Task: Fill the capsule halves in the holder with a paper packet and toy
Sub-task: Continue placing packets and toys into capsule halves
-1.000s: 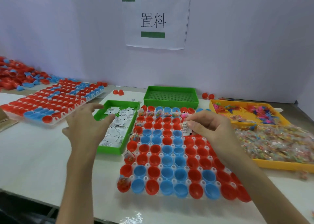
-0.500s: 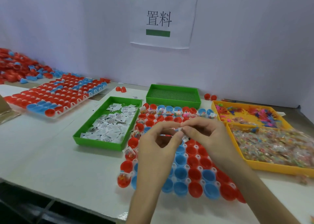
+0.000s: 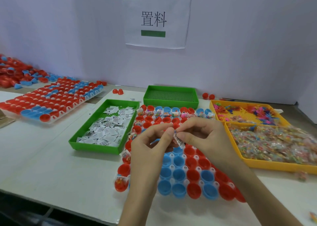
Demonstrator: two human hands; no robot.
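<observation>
The holder [image 3: 172, 156] lies in front of me, packed with red and blue capsule halves [image 3: 179, 175]. The far row and the left column carry toy bags. Above its middle, my left hand [image 3: 151, 147] and my right hand [image 3: 200, 135] meet fingertip to fingertip. Both pinch a small white paper packet [image 3: 178, 140] with black print that hangs between them. A green tray [image 3: 96, 147] of paper packets sits left of the holder. Right of it, a yellow tray [image 3: 257, 164] holds bagged toys.
An empty green tray [image 3: 171, 95] stands behind the holder. A second yellow tray [image 3: 214, 111] with loose coloured toys is at the back right. Another filled holder [image 3: 51, 121] and a heap of loose capsule halves [image 3: 15, 75] lie far left. Stray red halves [image 3: 118, 91] rest near the wall.
My left hand came in from over the green packet tray to meet my right hand above the holder. Both hands now pinch the packet, which hangs lower between them.
</observation>
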